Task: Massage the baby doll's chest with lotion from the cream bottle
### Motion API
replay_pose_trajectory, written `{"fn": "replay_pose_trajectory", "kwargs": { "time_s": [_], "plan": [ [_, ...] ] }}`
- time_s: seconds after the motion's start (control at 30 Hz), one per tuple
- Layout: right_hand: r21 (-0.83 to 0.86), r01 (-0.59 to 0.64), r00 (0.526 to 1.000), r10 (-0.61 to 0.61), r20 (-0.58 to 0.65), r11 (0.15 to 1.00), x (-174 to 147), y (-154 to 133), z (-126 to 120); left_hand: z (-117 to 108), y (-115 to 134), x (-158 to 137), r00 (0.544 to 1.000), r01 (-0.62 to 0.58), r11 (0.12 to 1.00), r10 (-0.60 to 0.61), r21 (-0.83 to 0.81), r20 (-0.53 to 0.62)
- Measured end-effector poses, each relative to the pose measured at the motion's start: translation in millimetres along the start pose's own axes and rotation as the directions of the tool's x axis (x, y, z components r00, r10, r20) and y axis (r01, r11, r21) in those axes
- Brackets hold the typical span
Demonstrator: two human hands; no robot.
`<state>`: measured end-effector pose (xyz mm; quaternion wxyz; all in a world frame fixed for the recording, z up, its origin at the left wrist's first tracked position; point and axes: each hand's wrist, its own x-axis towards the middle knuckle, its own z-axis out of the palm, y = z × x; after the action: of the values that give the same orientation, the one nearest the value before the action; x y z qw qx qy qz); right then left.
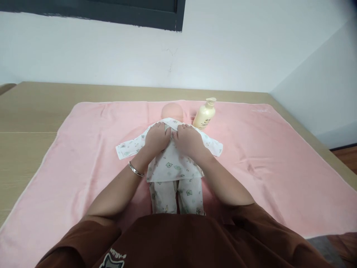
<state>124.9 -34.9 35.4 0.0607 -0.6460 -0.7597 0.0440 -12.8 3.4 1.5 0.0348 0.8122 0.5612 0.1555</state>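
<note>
A baby doll (172, 111) lies on a pink blanket, with its bare head at the far end. It wears a white long-sleeved baby shirt (174, 167) with small printed figures, and its sleeves spread out to both sides. Matching baby trousers (190, 191) cover the legs, whose lower ends are hidden by my own body. My left hand (158, 137) is closed on the shirt just below the neck, thumb toward the middle. Close beside it, my right hand (187, 138) pinches the same shirt front at the collar. The cloth under my fingers is partly hidden.
A cream pump bottle (205, 114) stands tilted in view on the blanket, right of the doll's head. The pink blanket (92, 149) covers much of the wooden table (55, 98). A white wall (223, 56) rises behind the table, with a dark frame (139, 15) above.
</note>
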Motion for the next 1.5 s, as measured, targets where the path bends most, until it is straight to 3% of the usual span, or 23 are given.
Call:
{"fn": "replay_pose_trajectory", "kwargs": {
  "time_s": [0.17, 0.27, 0.37, 0.53, 0.7, 1.07, 1.37, 1.5],
  "plan": [
    [0.102, 0.028, 1.000, -0.027, -0.007, 0.994, 6.0, 6.1, 4.2, 5.8, 7.3, -4.5, 1.000, -0.003, 0.998, 0.002, 0.056, 0.008],
    [0.213, 0.023, 0.999, -0.013, -0.048, 0.977, 22.6, 14.9, 15.9, 7.2, 26.6, -17.1, 0.993, 0.091, 0.995, -0.088, 0.031, -0.081],
    [0.211, -0.051, 0.991, 0.076, -0.113, 0.976, 30.8, 15.5, 25.9, 8.7, 34.5, -21.7, 0.984, 0.103, 0.994, -0.098, 0.027, -0.149],
    [0.176, 0.013, 0.991, 0.011, -0.137, 0.984, 21.2, 8.7, 29.2, 12.7, 11.1, -5.6, 0.992, 0.041, 0.995, -0.052, -0.090, -0.117],
    [0.155, 0.063, 0.986, -0.037, -0.162, 0.986, 21.0, 10.6, 32.9, 21.3, -1.0, 2.2, 0.985, 0.013, 0.988, -0.040, -0.157, -0.170],
    [0.161, 0.027, 0.988, -0.002, -0.154, 0.987, 29.2, 14.9, 37.7, 19.5, 2.7, 0.9, 0.989, 0.022, 0.989, -0.043, -0.147, -0.141],
    [0.131, 0.048, 0.995, -0.035, -0.098, 0.990, 34.7, 26.3, 31.9, -7.9, 25.3, -13.9, 0.997, -0.011, 0.989, 0.001, -0.149, -0.072],
    [0.084, 0.034, 0.997, -0.028, -0.078, 0.996, 19.3, 13.2, 25.1, -3.8, 12.7, -4.7, 0.997, 0.050, 0.982, -0.059, -0.183, -0.048]
  ]
}}
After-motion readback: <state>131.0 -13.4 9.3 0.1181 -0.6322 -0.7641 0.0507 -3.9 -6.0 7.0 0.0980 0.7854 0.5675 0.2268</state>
